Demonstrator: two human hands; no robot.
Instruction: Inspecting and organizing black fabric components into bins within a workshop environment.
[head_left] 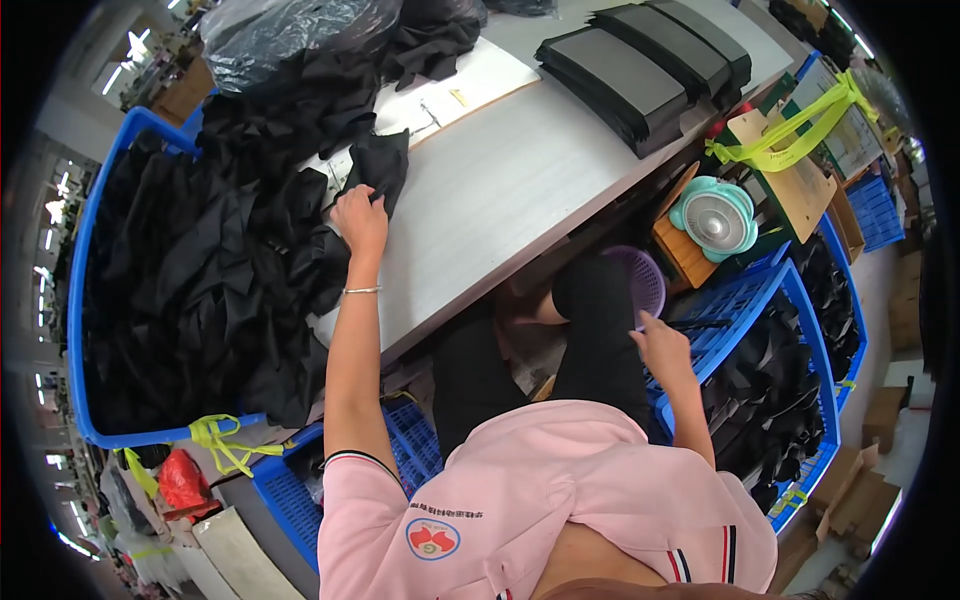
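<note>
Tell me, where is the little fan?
In the head view, the fan sits on the right, below the table edge, on a wooden box above the blue crate.

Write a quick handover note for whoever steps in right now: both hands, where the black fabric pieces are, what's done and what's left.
Left hand: fingers closed on a black fabric piece at the white table edge.
Right hand: empty, fingers loose, resting at the rim of the blue crate of black pieces.
Big fabric pile fills the left blue bin. Grey stacked pieces sit far across the table.
Done: one piece picked. Left: the pile.
</note>
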